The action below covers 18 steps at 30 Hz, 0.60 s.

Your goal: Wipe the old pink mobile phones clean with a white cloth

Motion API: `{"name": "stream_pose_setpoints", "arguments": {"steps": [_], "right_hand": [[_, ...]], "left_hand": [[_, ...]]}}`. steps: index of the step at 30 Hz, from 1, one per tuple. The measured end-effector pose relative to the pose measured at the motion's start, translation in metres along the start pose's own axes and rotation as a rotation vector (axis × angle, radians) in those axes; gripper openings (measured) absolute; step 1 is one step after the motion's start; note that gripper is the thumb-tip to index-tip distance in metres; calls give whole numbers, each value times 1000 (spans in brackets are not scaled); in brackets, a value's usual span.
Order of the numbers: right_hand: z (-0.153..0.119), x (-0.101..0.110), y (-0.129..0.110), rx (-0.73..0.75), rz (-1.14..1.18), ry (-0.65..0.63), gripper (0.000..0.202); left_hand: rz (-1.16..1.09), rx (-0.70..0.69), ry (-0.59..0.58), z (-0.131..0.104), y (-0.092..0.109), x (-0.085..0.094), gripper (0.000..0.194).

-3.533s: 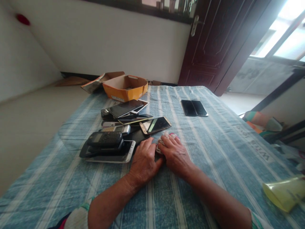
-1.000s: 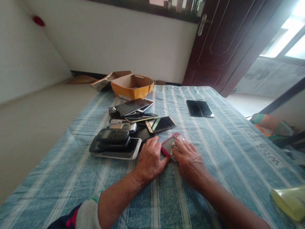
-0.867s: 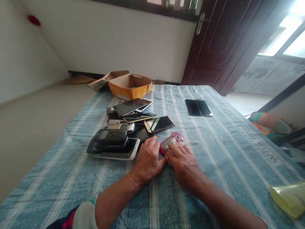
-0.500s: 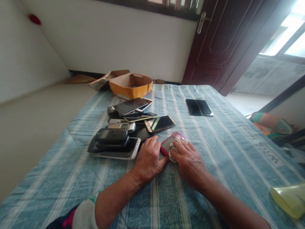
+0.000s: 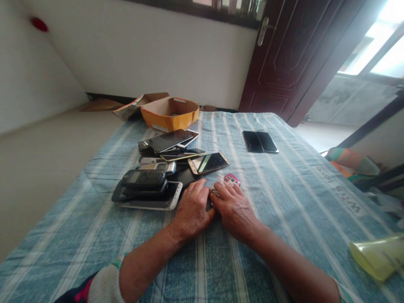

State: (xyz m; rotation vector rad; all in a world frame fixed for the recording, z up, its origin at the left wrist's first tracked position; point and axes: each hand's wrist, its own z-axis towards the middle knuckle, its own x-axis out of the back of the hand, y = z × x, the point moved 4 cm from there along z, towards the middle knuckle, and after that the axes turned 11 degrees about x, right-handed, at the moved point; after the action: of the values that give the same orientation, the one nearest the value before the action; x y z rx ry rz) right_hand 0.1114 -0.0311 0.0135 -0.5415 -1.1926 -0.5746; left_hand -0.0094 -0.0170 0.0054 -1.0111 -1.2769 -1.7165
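A pink-edged phone (image 5: 232,179) lies on the striped cloth, mostly covered by my hands; only its far end with a keypad shows. My right hand (image 5: 232,206) is closed on a crumpled white cloth (image 5: 216,192) and presses it onto the phone. At the phone's left side, my left hand (image 5: 195,206) grips the edge, thumb near me and fingers beyond. Just left of that hand lie a white-framed phone (image 5: 172,195) and a black keypad phone (image 5: 143,179) on top of it. A gold phone (image 5: 210,163) rests beyond both hands.
More phones are piled (image 5: 170,141) at the back left, in front of an open orange cardboard box (image 5: 170,120). Two black phones (image 5: 260,142) lie side by side at the back right. A yellow translucent object (image 5: 375,256) sits at the right edge.
My right hand has slid the white cloth left across the pink phone, toward my left hand, uncovering the keypad end. My left hand keeps its hold; the view has shifted slightly.
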Motion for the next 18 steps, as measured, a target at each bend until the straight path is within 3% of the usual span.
{"name": "stream_pose_setpoints", "arguments": {"steps": [7,18], "right_hand": [[-14,4,0,63,39,6,32],[-4,2,-1,9,78,8,35]], "left_hand": [[4,16,-43,-3,0,0,35],[16,33,-60,-2,0,-1,37]]}}
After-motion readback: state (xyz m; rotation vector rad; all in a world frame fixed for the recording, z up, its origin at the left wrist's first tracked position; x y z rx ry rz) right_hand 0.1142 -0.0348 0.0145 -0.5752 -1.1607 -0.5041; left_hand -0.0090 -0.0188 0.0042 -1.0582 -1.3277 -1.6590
